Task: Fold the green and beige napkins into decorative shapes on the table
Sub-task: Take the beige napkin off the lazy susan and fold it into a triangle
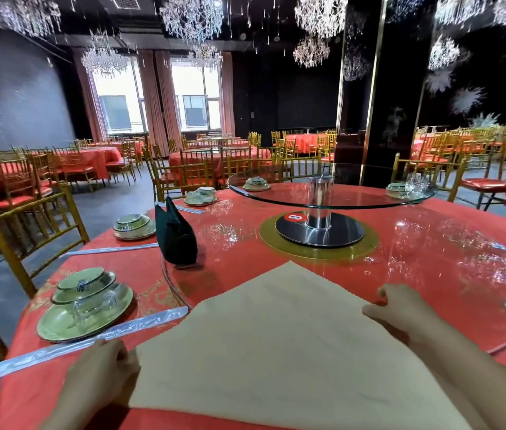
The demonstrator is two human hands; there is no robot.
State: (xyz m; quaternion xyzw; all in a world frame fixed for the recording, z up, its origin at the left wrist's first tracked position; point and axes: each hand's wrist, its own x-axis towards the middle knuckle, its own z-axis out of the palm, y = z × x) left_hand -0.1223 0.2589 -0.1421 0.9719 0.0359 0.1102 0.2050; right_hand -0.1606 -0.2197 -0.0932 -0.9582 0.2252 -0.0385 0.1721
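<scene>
A beige napkin lies flat on the red table right in front of me, one corner pointing away toward the turntable. My left hand pinches its left corner with curled fingers. My right hand rests on its right edge, fingers bent onto the cloth. A dark green napkin stands upright in a folded pointed shape, to the left beyond the beige one, untouched.
A glass turntable on a metal stand fills the table's middle. Green plate-and-bowl settings and wrapped chopsticks ring the left edge. Gold chairs surround the table; more red tables stand behind.
</scene>
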